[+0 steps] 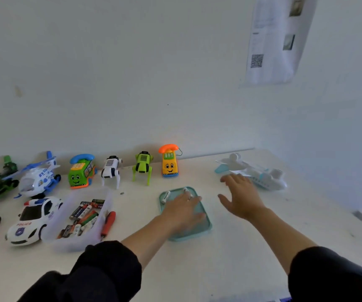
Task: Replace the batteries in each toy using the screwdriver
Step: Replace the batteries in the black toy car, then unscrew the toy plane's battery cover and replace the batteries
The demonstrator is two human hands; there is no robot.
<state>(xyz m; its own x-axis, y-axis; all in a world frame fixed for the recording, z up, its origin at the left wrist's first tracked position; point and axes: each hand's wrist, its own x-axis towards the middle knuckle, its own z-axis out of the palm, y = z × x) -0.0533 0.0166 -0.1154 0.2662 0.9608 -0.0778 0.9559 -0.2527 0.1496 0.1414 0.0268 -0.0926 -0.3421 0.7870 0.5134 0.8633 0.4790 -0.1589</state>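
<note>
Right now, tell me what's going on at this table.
A person is working through a row of battery toys. The left hand lies flat over the teal plastic tray, which holds loose white batteries. The right hand reaches, fingers spread, toward the white and blue toy airplane. The red-handled screwdriver lies untouched beside the clear bin of batteries.

We see both bare forearms reaching forward from pushed-up black sleeves, the left one angled to the right, the right one angled to the left. Our left hand lies palm down with its fingers straight and close together, pointing away from us. Our right hand is held palm down too, fingers spread and relaxed, thumb splayed toward the left hand, gripping nothing.
</note>
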